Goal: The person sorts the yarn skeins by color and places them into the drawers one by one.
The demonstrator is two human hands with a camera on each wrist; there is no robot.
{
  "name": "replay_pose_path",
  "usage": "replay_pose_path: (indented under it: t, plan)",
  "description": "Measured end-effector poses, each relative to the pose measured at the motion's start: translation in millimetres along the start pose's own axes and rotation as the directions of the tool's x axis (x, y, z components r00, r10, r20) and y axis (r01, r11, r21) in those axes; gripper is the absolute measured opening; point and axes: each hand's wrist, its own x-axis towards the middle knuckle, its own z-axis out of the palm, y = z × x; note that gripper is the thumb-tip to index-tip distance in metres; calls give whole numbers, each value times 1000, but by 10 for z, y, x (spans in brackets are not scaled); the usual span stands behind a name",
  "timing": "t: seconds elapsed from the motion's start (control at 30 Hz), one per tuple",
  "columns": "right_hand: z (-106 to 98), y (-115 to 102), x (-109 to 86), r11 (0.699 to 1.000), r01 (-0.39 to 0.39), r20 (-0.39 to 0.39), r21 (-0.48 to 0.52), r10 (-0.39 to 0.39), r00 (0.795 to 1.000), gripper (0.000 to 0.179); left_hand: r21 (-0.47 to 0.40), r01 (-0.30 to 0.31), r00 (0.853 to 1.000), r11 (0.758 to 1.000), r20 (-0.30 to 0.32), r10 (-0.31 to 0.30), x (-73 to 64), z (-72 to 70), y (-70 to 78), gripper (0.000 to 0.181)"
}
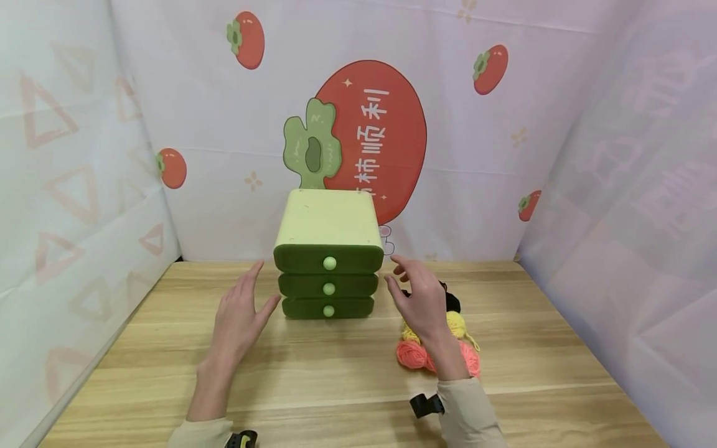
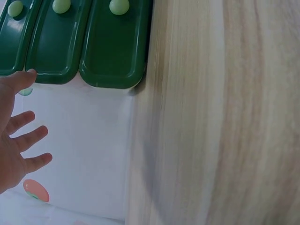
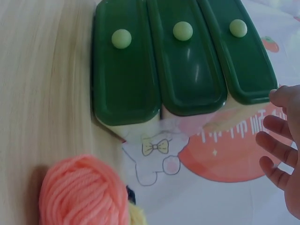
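Note:
A small chest of drawers (image 1: 330,218) stands at the back of the table, with a pale yellow-green top, three dark green drawer fronts and round pale knobs. All three drawers are closed. My left hand (image 1: 238,314) is raised at its left side, fingers spread and holding nothing. On the other side my right hand (image 1: 420,302) hovers near the upper right corner, fingers apart and slightly bent, also with nothing in it. Below and behind the right hand lie balls of yarn: pink (image 3: 82,192), yellow (image 1: 456,323) and black (image 1: 452,303), partly covered by that hand and forearm.
The wooden table (image 1: 336,386) runs up to a white cloth backdrop (image 1: 224,211) printed with red persimmons. Cloth walls also close in the left and right sides. Each wrist wears a dark strap-like mount, the right one (image 1: 426,406) jutting inward.

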Motion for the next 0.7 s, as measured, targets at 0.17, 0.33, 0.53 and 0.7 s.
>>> replay_pose_path:
  t: [0.17, 0.33, 0.53, 0.7]
  plan:
    - [21, -72, 71, 998, 50, -3, 23, -50, 999, 39, -4, 7, 1000, 1000, 5, -7, 12, -21, 25, 75]
    - [35, -104, 145, 992, 113, -26, 47, -112, 993, 40, -24, 0, 1000, 1000, 2, 0, 46, -59, 49, 74]
    - [56, -174, 242, 984, 167, 9, 68, -168, 986, 38, -37, -25, 999, 999, -28, 24, 97, -84, 80, 74]
    - [78, -251, 286, 983, 172, 51, 70, -175, 983, 40, -39, -41, 999, 998, -16, 41, 143, -69, 138, 74]
